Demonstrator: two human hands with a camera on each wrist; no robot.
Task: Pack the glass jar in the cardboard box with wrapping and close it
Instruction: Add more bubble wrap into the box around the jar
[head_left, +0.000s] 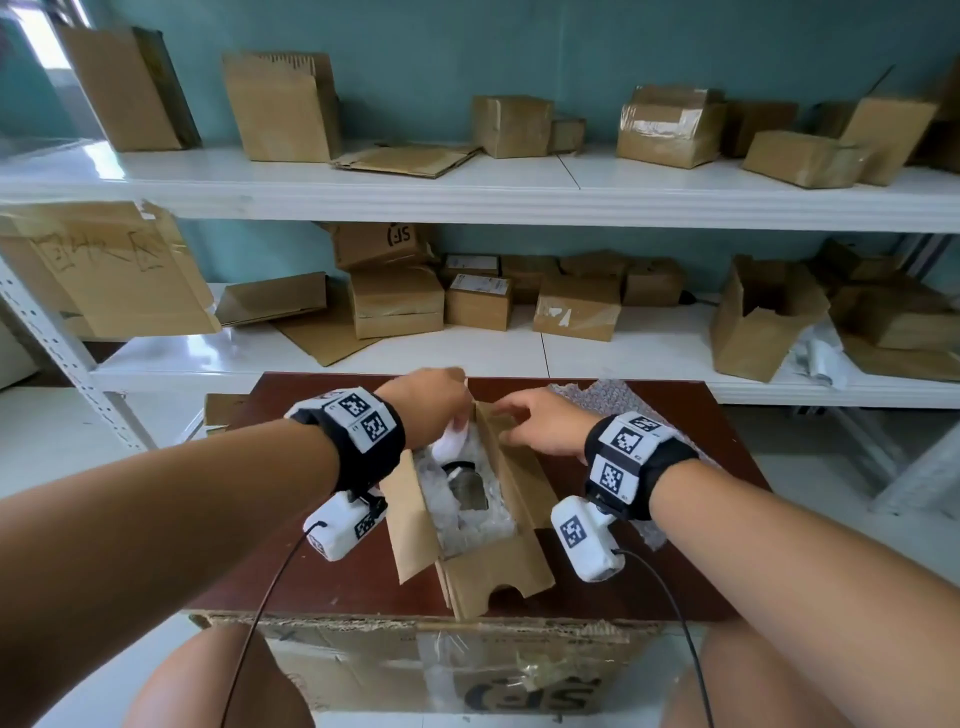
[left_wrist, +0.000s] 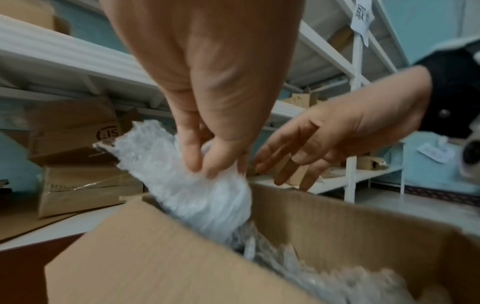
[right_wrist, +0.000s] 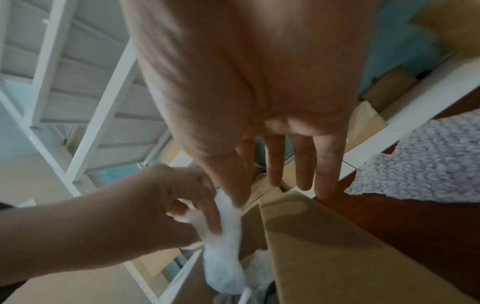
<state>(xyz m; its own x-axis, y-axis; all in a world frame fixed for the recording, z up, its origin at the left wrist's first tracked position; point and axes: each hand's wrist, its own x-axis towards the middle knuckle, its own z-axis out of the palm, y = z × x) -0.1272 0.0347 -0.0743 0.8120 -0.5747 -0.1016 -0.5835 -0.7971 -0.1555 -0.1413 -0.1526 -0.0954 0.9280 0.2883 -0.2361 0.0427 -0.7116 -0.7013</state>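
Observation:
An open cardboard box (head_left: 519, 483) stands on the dark red table (head_left: 623, 582), lined with bubble wrap (head_left: 483, 525). The glass jar (head_left: 465, 486) lies inside it, partly covered. My left hand (head_left: 441, 397) pinches a white end of the bubble wrap (left_wrist: 187, 185) and holds it up above the box's far end. My right hand (head_left: 535, 421) hovers over the box's right flap (right_wrist: 311, 236) with fingers (right_wrist: 303, 160) straight and spread, holding nothing.
A loose bubble wrap sheet (head_left: 592, 395) lies on the table's far right. White shelves (head_left: 467, 182) behind hold several cardboard boxes. A large flattened carton (head_left: 441, 670) leans against the table's near edge, between my knees.

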